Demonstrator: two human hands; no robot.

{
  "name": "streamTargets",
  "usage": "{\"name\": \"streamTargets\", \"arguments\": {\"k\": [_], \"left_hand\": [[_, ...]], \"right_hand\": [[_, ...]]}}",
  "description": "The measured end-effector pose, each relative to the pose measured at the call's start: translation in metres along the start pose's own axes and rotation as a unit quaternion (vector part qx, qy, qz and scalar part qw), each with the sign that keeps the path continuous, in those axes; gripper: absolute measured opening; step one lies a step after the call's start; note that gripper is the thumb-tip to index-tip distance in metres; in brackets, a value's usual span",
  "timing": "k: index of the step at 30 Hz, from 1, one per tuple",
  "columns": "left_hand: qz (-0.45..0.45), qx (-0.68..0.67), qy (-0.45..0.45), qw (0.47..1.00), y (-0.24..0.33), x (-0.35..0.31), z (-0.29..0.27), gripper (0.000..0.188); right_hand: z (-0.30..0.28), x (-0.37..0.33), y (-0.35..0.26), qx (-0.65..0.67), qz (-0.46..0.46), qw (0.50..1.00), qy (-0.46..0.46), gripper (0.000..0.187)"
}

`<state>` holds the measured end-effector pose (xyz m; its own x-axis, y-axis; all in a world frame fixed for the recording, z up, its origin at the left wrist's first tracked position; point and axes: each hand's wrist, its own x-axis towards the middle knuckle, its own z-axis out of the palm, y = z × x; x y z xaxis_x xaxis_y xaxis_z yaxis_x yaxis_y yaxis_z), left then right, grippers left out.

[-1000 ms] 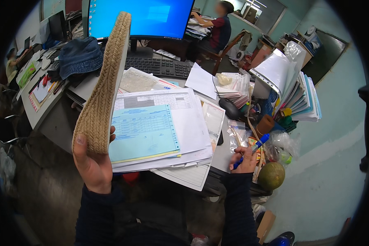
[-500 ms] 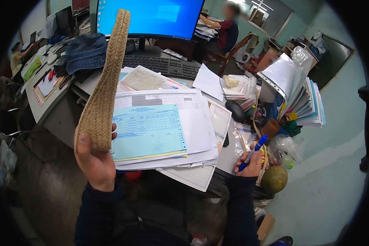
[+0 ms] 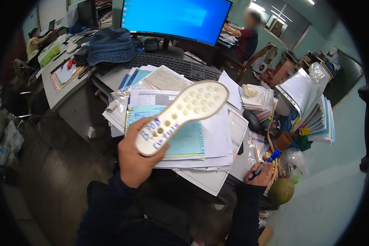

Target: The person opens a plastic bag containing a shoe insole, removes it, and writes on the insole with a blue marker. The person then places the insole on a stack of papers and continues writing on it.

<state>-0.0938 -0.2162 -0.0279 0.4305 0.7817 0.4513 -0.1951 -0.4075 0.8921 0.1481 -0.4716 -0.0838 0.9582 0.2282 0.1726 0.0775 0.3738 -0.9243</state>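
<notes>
A shoe sole (image 3: 187, 107) is gripped at its heel end by my left hand (image 3: 136, 156), raised above the papers. Its cream-white face, with rows of round hollows and blue handwriting near the heel, is turned up toward me. My right hand (image 3: 259, 174) holds a blue marker (image 3: 270, 160) upright at a slant, beside the desk's right edge. Under the sole lies a stack of white sheets (image 3: 217, 139) with a light blue printed form (image 3: 188, 141) on top.
A keyboard (image 3: 172, 65), monitor (image 3: 176, 18) and denim hat (image 3: 109, 46) stand behind the papers. Toward the right are a black mouse (image 3: 252, 120), a round green fruit (image 3: 281, 191) and upright folders (image 3: 315, 117). A co-worker (image 3: 247, 37) sits farther back.
My left hand has turned the sole over from its woven, braided edge to its white hollowed face and moved it right, tilting it across the papers. The right hand still holds the marker.
</notes>
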Motion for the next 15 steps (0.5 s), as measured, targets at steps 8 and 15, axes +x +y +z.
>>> {"name": "streamTargets", "arguments": {"k": [8, 15], "left_hand": [[0.138, 0.1, -0.063, 0.983, -0.013, 0.0, 0.001, 0.066], [0.175, 0.101, -0.063, 0.977, -0.016, 0.0, 0.0, 0.066]], "right_hand": [[-0.009, 0.005, 0.006, 0.001, -0.004, 1.0, -0.011, 0.046], [-0.005, 0.004, 0.006, 0.009, -0.006, 1.0, 0.003, 0.064]]}}
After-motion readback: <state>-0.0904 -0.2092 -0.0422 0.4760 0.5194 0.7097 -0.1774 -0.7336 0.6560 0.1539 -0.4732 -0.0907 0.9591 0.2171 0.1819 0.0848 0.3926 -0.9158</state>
